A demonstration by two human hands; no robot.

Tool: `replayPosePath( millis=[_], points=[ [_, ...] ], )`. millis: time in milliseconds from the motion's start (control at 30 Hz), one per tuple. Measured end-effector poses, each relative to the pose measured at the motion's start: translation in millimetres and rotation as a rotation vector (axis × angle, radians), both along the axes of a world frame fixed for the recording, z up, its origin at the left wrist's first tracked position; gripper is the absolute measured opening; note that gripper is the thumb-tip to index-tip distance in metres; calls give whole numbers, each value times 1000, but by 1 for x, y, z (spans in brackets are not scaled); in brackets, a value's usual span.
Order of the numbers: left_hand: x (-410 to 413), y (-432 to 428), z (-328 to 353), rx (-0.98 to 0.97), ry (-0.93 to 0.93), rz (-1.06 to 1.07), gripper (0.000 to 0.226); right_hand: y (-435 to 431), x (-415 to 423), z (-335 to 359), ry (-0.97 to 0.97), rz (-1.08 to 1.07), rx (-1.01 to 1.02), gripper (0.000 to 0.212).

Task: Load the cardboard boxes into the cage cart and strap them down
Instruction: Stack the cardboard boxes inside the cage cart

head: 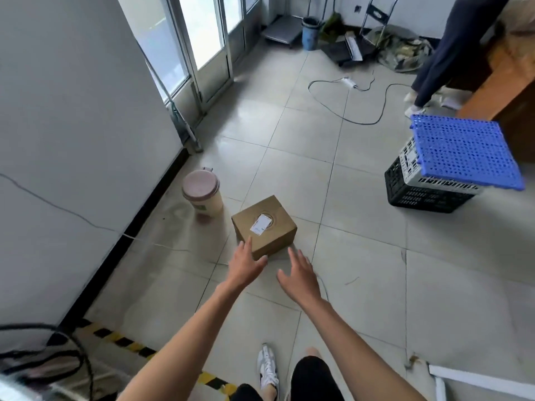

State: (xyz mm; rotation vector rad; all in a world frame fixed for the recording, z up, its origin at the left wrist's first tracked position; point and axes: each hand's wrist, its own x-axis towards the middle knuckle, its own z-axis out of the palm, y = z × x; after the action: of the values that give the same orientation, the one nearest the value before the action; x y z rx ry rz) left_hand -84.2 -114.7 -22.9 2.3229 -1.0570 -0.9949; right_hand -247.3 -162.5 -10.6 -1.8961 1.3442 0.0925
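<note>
My white sneaker (267,369) stands on the tiled floor (362,256), beside yellow-and-black hazard tape (127,341). Both my arms reach forward. My left hand (244,266) is spread open, fingertips at the near left edge of the cardboard box (265,227); whether they touch it I cannot tell. My right hand (299,277) is open, empty, just short of the box's near right corner. The box sits on the floor, closed, a white label (261,224) on top. Just left of it stands a cream bin with a pink lid (202,195). Further right, a blue perforated panel (466,151) rests on stacked crates (419,189). Beyond, a cable (347,117) loops across the floor; a person's legs (443,53) show at far right.
</note>
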Motion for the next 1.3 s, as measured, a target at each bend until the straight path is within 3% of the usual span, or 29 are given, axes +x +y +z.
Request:
replayPosePath(
  millis=[300,600,900,1300],
  points=[
    [85,-160,-35,76,-29,131,85,-194,87,-44,19,114,28,74],
    [158,-290,-156,181,164,388,89,-361,177,-152,113,286,145,74],
    [184,-299,-331,311,302,571,82,-426,219,-323,221,270,262,74],
    [188,-256,-557,358,500,783,102,-437,203,-530,394,84,364,84]
  ],
)
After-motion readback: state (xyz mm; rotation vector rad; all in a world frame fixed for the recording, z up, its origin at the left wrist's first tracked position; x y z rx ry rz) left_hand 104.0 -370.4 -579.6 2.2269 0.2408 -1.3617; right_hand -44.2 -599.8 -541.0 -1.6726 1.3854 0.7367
